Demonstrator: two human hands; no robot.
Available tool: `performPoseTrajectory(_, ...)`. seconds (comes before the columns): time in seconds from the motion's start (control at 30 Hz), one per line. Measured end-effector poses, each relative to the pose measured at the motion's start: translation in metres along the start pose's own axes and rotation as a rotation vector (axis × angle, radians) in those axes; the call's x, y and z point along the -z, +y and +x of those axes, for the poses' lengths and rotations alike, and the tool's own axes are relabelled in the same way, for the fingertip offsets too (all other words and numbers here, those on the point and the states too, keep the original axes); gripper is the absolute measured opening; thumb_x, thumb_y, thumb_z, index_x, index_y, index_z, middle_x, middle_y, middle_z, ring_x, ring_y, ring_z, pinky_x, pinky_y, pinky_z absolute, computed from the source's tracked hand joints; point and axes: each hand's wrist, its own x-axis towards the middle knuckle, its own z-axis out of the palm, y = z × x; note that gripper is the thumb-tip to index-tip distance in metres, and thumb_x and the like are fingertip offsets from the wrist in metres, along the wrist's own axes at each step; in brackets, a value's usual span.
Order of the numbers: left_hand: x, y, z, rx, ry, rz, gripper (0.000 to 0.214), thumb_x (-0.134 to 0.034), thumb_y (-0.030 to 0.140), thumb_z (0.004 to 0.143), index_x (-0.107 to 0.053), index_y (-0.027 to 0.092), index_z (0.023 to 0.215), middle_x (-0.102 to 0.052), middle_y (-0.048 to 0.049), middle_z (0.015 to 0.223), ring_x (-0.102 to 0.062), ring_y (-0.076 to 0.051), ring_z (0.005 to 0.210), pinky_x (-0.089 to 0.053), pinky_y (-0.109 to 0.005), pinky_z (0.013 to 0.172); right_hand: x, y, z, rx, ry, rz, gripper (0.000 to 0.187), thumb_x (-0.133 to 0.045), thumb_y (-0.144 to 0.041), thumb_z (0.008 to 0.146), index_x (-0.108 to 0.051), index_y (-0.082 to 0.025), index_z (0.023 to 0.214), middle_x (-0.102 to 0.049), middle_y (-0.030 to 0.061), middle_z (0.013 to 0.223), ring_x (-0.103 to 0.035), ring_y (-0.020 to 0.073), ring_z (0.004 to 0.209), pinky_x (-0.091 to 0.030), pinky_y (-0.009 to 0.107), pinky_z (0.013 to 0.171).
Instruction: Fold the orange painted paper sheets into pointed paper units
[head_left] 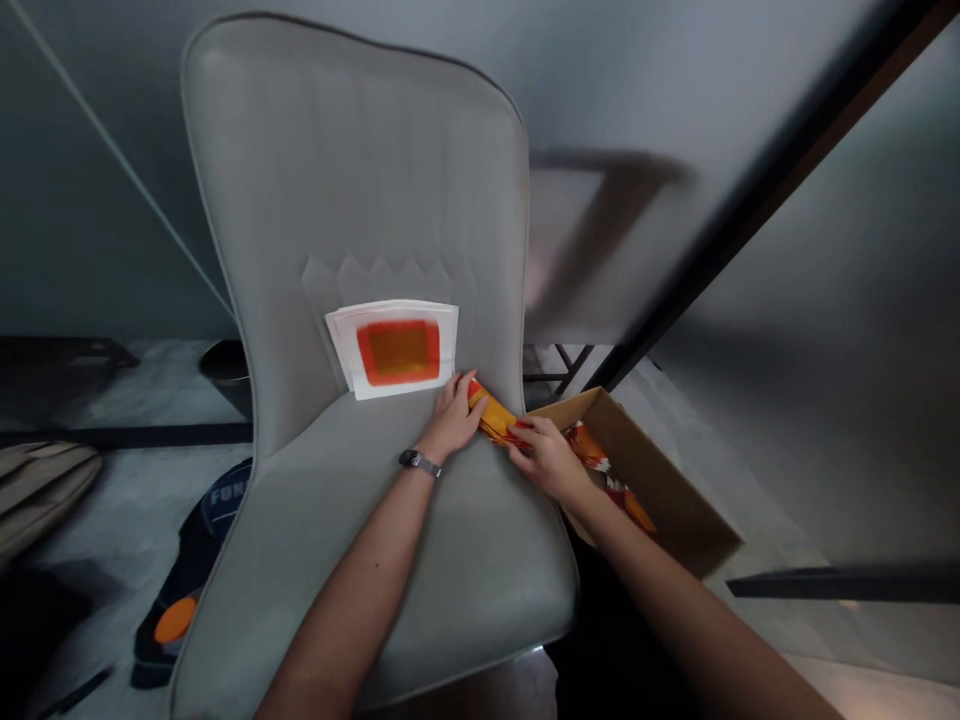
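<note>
Both of my hands grip a stack of orange and red packets (pixel 495 417) over the right side of the chair seat. My left hand (pixel 453 412), with a dark band on its wrist, closes on the upper left end. At the lower right end, the fingers of my right hand (pixel 551 460) are pressed round the packets. Just left of them, white sheets (pixel 341 335) with a red and orange printed rectangle lean against the chair's backrest. The print on the packets is too small to read.
The grey padded chair (pixel 360 170) stands before a frosted glass wall. An open cardboard box (pixel 667 470) with more orange and red packets sits right of the seat. On the floor at left are a dark bag (pixel 191 560), a dark bin (pixel 225 370) and a beige striped item (pixel 45 490).
</note>
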Motion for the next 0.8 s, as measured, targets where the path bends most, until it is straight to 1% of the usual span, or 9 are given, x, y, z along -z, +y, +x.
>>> performPoseTrajectory(0.1, -0.004, -0.002, 0.001, 0.015, -0.017, 0.006, 0.059, -0.057, 0.033, 0.098, -0.038, 0.017, 0.152, -0.051, -0.0173, 0.150, -0.048, -0.029, 0.140, -0.037, -0.046, 0.118, -0.005, -0.006, 0.000, -0.125, 0.010, 0.060, 0.019, -0.066, -0.034, 0.094, -0.080, -0.023, 0.101, -0.071, 0.0119, 0.109, -0.066, 0.0265, 0.103, -0.054, 0.041, 0.095)
performPoseTrajectory(0.2, -0.003, -0.002, 0.003, 0.059, -0.036, 0.022, 0.067, -0.063, 0.038, 0.095, -0.038, 0.015, 0.152, -0.055, -0.0183, 0.146, -0.053, -0.031, 0.135, -0.041, -0.046, 0.114, -0.012, -0.008, 0.011, -0.412, -0.004, 0.140, 0.017, -0.067, -0.031, 0.092, -0.079, -0.019, 0.090, -0.073, 0.0094, 0.092, -0.068, 0.0223, 0.086, -0.054, 0.035, 0.084)
performPoseTrajectory(0.23, -0.002, -0.002, 0.005, 0.088, -0.037, 0.029, 0.070, -0.065, 0.039, 0.093, -0.037, 0.015, 0.153, -0.057, -0.0187, 0.143, -0.055, -0.032, 0.133, -0.042, -0.046, 0.113, -0.014, -0.008, 0.015, -0.508, -0.010, 0.157, 0.015, -0.072, -0.030, 0.088, -0.079, -0.018, 0.094, -0.073, 0.0092, 0.093, -0.068, 0.0222, 0.085, -0.054, 0.034, 0.082)
performPoseTrajectory(0.3, 0.003, -0.001, 0.010, 0.166, -0.058, 0.038, 0.073, -0.068, 0.040, 0.091, -0.037, 0.014, 0.152, -0.060, -0.0188, 0.138, -0.057, -0.032, 0.129, -0.044, -0.045, 0.110, -0.019, -0.007, 0.022, -0.630, -0.007, 0.154, 0.034, -0.079, -0.030, 0.080, -0.076, -0.015, 0.110, -0.073, 0.0115, 0.102, -0.069, 0.0243, 0.093, -0.053, 0.034, 0.085)
performPoseTrajectory(0.37, 0.009, -0.001, 0.018, 0.226, -0.119, 0.047, 0.067, -0.068, 0.042, 0.089, -0.044, 0.013, 0.144, -0.063, -0.0183, 0.132, -0.059, -0.031, 0.124, -0.046, -0.044, 0.106, -0.022, -0.005, 0.025, -0.640, -0.022, 0.136, 0.047, -0.080, -0.032, 0.078, -0.072, -0.014, 0.121, -0.071, 0.0149, 0.113, -0.067, 0.0277, 0.106, -0.051, 0.037, 0.092)
performPoseTrajectory(0.43, 0.018, -0.001, 0.029, 0.234, -0.222, 0.050, 0.056, -0.068, 0.044, 0.088, -0.053, 0.013, 0.132, -0.066, -0.0166, 0.125, -0.063, -0.029, 0.116, -0.050, -0.041, 0.100, -0.023, -0.004, 0.025, -0.610, -0.069, 0.147, 0.042, -0.078, -0.033, 0.079, -0.074, -0.016, 0.117, -0.072, 0.0149, 0.115, -0.065, 0.0291, 0.110, -0.049, 0.038, 0.096)
performPoseTrajectory(0.6, 0.049, 0.007, 0.058, 0.152, -0.558, 0.048, 0.047, -0.073, 0.039, 0.079, -0.062, 0.013, 0.117, -0.072, -0.0095, 0.106, -0.070, -0.023, 0.093, -0.056, -0.030, 0.077, -0.021, 0.002, 0.026, -0.628, -0.119, 0.246, 0.040, -0.083, -0.026, 0.069, -0.077, -0.017, 0.108, -0.076, 0.0095, 0.098, -0.071, 0.0249, 0.087, -0.053, 0.031, 0.077)
performPoseTrajectory(0.7, 0.063, 0.019, 0.070, 0.090, -0.715, 0.092, 0.052, -0.079, 0.029, 0.066, -0.066, 0.015, 0.114, -0.072, -0.0076, 0.110, -0.069, -0.024, 0.096, -0.055, -0.029, 0.080, -0.022, 0.000, 0.028, -0.632, -0.135, 0.314, 0.045, -0.088, -0.025, 0.061, -0.078, -0.017, 0.104, -0.076, 0.0057, 0.083, -0.070, 0.0231, 0.073, -0.052, 0.029, 0.066)
performPoseTrajectory(0.8, 0.069, 0.031, 0.072, 0.014, -0.865, 0.173, 0.071, -0.083, 0.024, 0.058, -0.063, 0.018, 0.126, -0.071, -0.0073, 0.121, -0.068, -0.025, 0.105, -0.053, -0.029, 0.088, -0.022, -0.011, 0.027, -0.591, -0.130, 0.357, 0.044, -0.088, -0.024, 0.059, -0.079, -0.019, 0.102, -0.075, 0.0049, 0.085, -0.070, 0.0250, 0.078, -0.053, 0.031, 0.070)
